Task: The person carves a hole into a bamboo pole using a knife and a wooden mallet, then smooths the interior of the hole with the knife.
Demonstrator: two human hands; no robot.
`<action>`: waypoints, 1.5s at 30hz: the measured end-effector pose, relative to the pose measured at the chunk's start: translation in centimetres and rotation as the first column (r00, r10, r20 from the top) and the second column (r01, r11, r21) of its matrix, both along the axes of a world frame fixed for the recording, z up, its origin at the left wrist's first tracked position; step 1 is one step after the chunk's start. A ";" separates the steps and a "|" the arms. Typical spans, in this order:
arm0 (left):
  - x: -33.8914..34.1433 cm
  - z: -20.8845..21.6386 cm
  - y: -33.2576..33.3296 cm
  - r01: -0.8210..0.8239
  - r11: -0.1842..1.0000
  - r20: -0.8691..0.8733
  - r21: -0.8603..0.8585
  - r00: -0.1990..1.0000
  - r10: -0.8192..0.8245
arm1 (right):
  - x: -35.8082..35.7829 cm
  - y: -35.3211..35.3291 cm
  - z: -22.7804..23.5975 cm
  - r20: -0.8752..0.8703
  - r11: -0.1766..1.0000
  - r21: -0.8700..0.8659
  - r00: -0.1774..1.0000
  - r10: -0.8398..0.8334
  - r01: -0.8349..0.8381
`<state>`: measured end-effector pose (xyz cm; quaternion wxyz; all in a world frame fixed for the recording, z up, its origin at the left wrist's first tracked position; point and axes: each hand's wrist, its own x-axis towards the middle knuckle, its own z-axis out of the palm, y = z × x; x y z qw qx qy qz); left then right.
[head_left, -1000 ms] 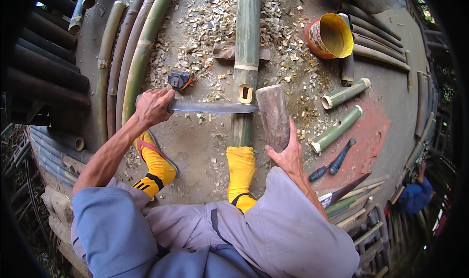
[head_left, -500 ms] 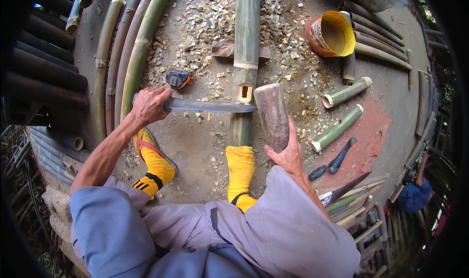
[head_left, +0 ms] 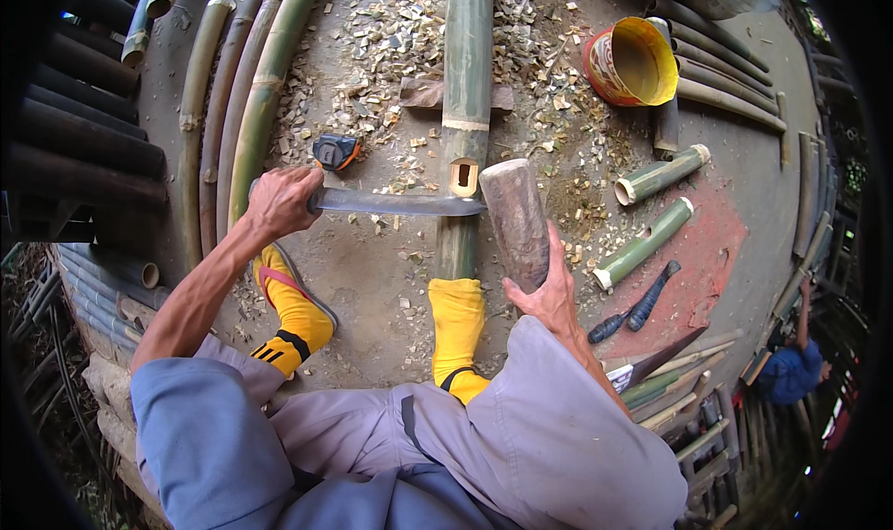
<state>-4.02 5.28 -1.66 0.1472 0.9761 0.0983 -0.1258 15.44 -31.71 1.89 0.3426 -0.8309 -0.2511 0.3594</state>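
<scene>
A thick green bamboo pole [head_left: 466, 74] runs away from me, with a rectangular hole cut near its close end. Across the pole, just on the near side of that hole, lies the long blade of a machete [head_left: 395, 202]. My left hand [head_left: 282, 200] is closed round its handle. A worn, thick wooden mallet [head_left: 516, 223] stands to the right of the blade tip, close to it; my right hand [head_left: 549, 293] is wrapped round its lower part. My foot in a yellow sock [head_left: 457, 330] presses on the pole's near end.
A wooden block [head_left: 423, 93] supports the pole among scattered chips. A tape measure [head_left: 336, 151] lies left; a red-yellow can [head_left: 631, 63], short bamboo pieces [head_left: 644, 243] and dark-wrapped tools [head_left: 653, 297] lie right. Long poles [head_left: 267, 83] line the left. Another person [head_left: 791, 372] is far right.
Almost nothing differs; the view has shifted very slightly. Both hands keep the machete and mallet in the same place over the pole.
</scene>
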 end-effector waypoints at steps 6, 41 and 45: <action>0.1 0.0 0.0 0.000 1.000 0.005 0.008 1.000 0.000 | -0.1 -0.1 -0.2 -0.010 1.000 -0.005 1.000 -0.008 0.008; 0.3 -0.3 0.5 0.038 0.999 -0.002 -0.001 0.999 -0.038 | 0.2 -0.5 -0.6 0.118 0.998 0.013 0.991 0.057 -0.059; 0.4 -0.3 0.4 0.042 0.999 -0.007 -0.004 0.999 -0.042 | 0.2 -0.5 -0.7 0.120 0.998 0.017 0.991 0.058 -0.060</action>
